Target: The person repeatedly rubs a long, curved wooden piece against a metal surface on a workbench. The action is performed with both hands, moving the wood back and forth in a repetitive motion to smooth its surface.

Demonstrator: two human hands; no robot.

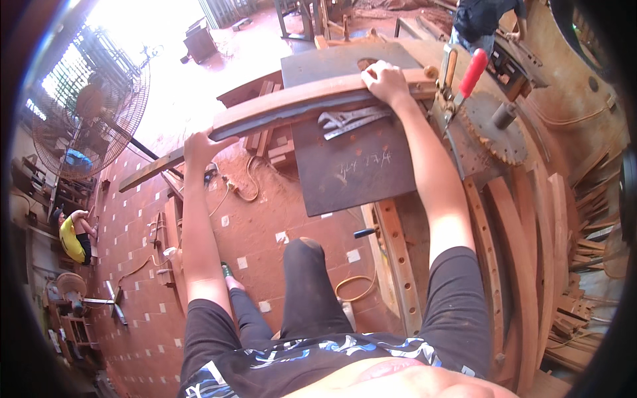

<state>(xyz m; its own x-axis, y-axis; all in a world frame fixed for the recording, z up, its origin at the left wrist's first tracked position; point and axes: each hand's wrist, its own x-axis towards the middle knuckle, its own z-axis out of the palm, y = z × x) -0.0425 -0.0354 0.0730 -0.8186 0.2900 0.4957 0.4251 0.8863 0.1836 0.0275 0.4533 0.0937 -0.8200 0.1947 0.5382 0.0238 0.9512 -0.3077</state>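
A long reddish wooden board (292,98) with a dark blue-grey strip along its near side lies across a dark metal table plate (358,176). My left hand (201,149) is closed round its left end, where a narrow wooden bar (152,170) sticks out further left. My right hand (386,82) rests over the board near its right end, fingers curled over the far edge. Just below the board, an adjustable wrench (338,120) and a flat metal piece (358,126) lie on the plate. Right of my right hand stands a toggle clamp with a red handle (474,73).
A toothed circular saw blade (496,132) is to the right, near my right forearm. Curved wooden pieces (521,245) stand beside it. A large fan (93,123) is at left. One person in yellow (73,237) sits far left; another person (484,23) works at the back right.
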